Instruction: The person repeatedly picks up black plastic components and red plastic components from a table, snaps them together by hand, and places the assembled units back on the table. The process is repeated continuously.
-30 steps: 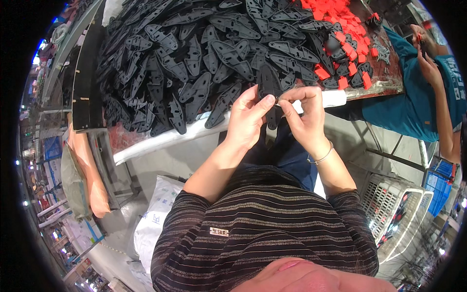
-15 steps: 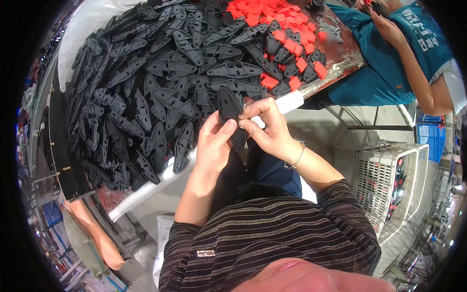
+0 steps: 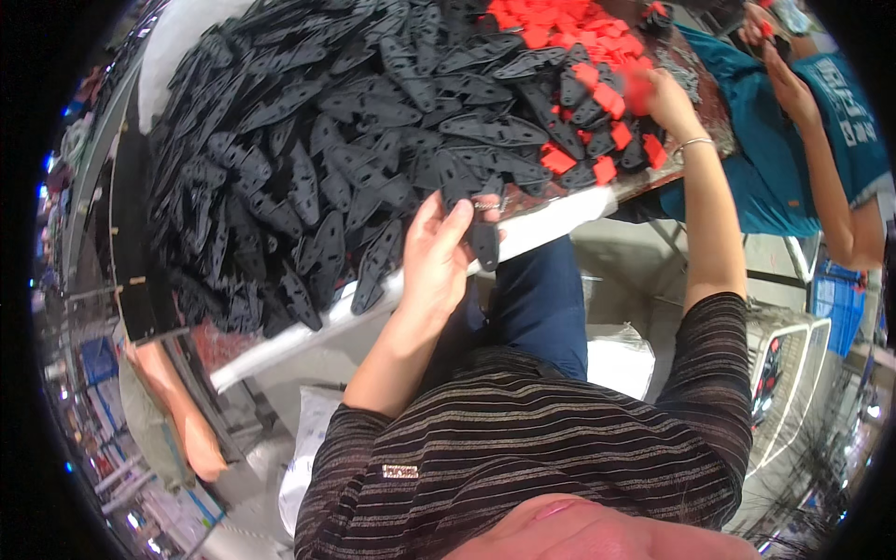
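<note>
While left hand [image 3: 437, 252] clamps black part [image 3: 482, 238], right hand [image 3: 665, 93], blurred, grip unclear, touches red pieces [image 3: 607, 98].

Black plastic pieces [image 3: 308, 140], red clips [image 3: 560, 23], brown striped sleeves [image 3: 709, 373].

Two hands [image 3: 439, 257], countless black parts [image 3: 327, 140]

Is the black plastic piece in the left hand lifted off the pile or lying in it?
Lifted: the left hand holds the black piece at the table edge.
</note>
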`<action>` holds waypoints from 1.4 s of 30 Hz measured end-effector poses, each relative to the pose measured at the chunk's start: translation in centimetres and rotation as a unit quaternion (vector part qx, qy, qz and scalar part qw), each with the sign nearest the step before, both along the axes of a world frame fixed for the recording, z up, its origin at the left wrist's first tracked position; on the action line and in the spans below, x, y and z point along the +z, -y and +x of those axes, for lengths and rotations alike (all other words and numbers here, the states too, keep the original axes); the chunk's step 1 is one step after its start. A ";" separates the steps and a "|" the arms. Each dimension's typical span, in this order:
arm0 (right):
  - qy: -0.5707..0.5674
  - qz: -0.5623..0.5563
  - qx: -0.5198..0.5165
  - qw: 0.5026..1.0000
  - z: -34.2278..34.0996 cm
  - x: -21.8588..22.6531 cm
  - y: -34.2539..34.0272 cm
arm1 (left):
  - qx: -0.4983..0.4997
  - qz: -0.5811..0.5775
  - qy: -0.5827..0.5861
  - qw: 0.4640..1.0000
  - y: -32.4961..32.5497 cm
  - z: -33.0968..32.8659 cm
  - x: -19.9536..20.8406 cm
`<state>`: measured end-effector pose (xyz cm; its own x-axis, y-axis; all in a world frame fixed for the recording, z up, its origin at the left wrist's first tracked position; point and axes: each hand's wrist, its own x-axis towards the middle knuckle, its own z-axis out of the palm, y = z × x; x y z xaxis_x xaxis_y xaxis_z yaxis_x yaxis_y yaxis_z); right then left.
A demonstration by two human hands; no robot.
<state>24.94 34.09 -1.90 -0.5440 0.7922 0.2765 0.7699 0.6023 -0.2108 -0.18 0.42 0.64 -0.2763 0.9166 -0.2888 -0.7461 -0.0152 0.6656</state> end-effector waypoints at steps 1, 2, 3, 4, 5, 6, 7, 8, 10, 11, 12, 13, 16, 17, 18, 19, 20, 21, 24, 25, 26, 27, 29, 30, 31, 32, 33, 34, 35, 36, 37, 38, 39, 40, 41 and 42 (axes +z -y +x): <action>0.033 -0.007 0.017 0.999 -0.7 0.3 -0.5 | -0.001 0.012 -0.003 1.000 0.1 -0.2 -0.2; 0.067 -0.011 0.029 0.997 -1.1 0.9 -0.9 | 0.000 0.015 0.007 1.000 0.2 -0.4 0.0; 0.098 -0.017 0.021 0.995 -1.5 0.9 -1.4 | -0.002 0.022 0.012 1.000 0.3 -0.5 0.0; 0.099 -0.005 0.037 0.994 -2.1 1.6 -1.1 | -0.005 0.031 0.020 0.999 0.4 -0.4 -0.1; 0.102 -0.019 0.015 0.994 -2.7 2.0 -0.6 | -0.002 0.031 0.011 0.999 0.6 -0.4 0.0; 0.105 -0.033 -0.008 0.994 -3.4 2.3 0.1 | 0.000 0.030 0.002 1.000 0.8 -0.3 0.2; 0.087 -0.008 -0.019 0.996 -2.9 2.0 -0.2 | -0.006 0.034 -0.006 0.999 0.7 -0.2 0.4; 0.069 0.018 -0.032 0.997 -2.4 1.0 -0.7 | -0.007 0.035 -0.007 0.999 0.7 -0.1 0.6; 0.030 0.017 -0.080 0.996 -2.1 -0.3 -1.2 | -0.008 0.037 -0.008 0.999 0.8 0.1 0.7; 0.033 0.024 -0.077 0.996 -1.7 -0.9 -1.7 | -0.004 0.039 -0.012 0.999 0.9 0.2 0.7; 0.035 0.030 -0.074 0.996 -1.2 -1.3 -2.1 | -0.001 0.041 -0.016 0.999 1.1 0.1 0.8; 0.032 0.042 -0.057 0.997 -1.7 -1.2 -1.7 | 0.009 0.038 -0.012 0.999 1.5 0.0 0.5; 0.012 0.098 -0.070 0.993 -2.0 -0.1 0.1 | 0.013 0.033 -0.021 0.999 2.2 -0.2 0.1; 0.012 0.094 -0.090 0.991 -1.7 0.5 0.4 | 0.013 0.036 -0.021 0.999 2.4 -0.2 0.1; 0.011 0.091 -0.111 0.990 -1.4 1.0 0.7 | 0.013 0.040 -0.020 0.999 2.5 -0.2 0.1; -0.029 0.100 -0.117 0.988 -1.3 1.5 1.4 | 0.015 0.042 -0.019 0.999 2.6 -0.1 0.1; -0.070 0.109 -0.122 0.984 -1.4 1.9 2.3 | 0.015 0.042 -0.016 0.999 2.6 0.0 0.0; -0.110 0.118 -0.126 0.979 -1.4 2.2 2.7 | 0.017 0.042 -0.013 0.999 2.7 0.0 0.0; -0.183 0.059 -0.117 0.974 -0.3 0.5 0.9 | 0.007 0.054 -0.009 0.998 2.7 0.5 -0.2; -0.221 0.039 -0.111 0.968 -0.3 0.3 0.9 | 0.000 0.058 -0.012 0.998 2.6 0.6 -0.1; -0.255 0.018 -0.128 0.958 -0.3 0.1 0.7 | 0.000 0.055 -0.012 0.998 2.7 0.7 -0.1; -0.288 -0.002 -0.145 0.947 -0.4 0.0 0.5 | -0.001 0.052 -0.013 0.999 2.7 0.9 0.0; -0.319 -0.016 -0.150 0.936 -0.7 0.0 0.3 | 0.000 0.052 -0.012 0.999 2.9 1.0 0.1; -0.317 -0.006 -0.140 0.938 -0.6 0.1 0.2 | -0.001 0.057 -0.010 0.998 2.9 1.0 0.2; -0.315 0.003 -0.131 0.940 -0.7 0.2 0.2 | -0.003 0.061 -0.009 0.998 2.8 0.8 0.1; -0.365 -0.059 -0.092 0.924 -1.8 1.2 1.2 | 0.008 0.063 -0.009 0.998 2.8 0.7 0.0; -0.412 -0.127 -0.050 0.901 -3.5 2.9 4.0 | 0.025 0.059 -0.011 0.998 2.8 0.6 -0.1; -0.454 -0.200 -0.007 0.868 -5.3 4.3 7.2 | 0.045 0.052 -0.014 0.998 3.1 0.6 -0.2; -0.420 -0.253 0.029 0.871 -6.5 5.5 10.5 | 0.052 0.060 -0.009 0.997 3.1 0.6 -0.1; -0.383 -0.299 0.063 0.871 -7.3 6.3 14.0 | 0.056 0.070 0.003 0.996 3.1 0.6 -0.1; -0.395 -0.363 0.085 0.840 -8.4 6.3 17.8 | 0.061 0.074 0.005 0.995 3.2 0.7 0.1; -0.404 -0.422 0.102 0.805 -9.4 6.3 21.2 | 0.063 0.079 0.009 0.995 3.2 0.7 0.2; -0.417 -0.416 0.121 0.799 -9.9 5.6 23.9 | 0.053 0.091 0.016 0.994 3.1 0.7 0.3; -0.429 -0.410 0.139 0.793 -10.4 5.0 26.0 | 0.056 0.098 0.013 0.993 3.0 0.7 0.5; -0.455 -0.419 0.135 0.774 -10.9 4.6 27.4 | 0.061 0.103 0.009 0.993 3.1 0.7 0.5; -0.482 -0.428 0.131 0.754 -11.3 4.3 28.4 | 0.067 0.108 0.004 0.992 3.1 0.8 0.6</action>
<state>13.66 5.73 2.43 -0.5859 0.8052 0.0916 -0.1097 0.0332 -0.9934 0.58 -2.72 1.21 -0.3978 0.9129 -0.0920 -0.7329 -0.2559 0.6304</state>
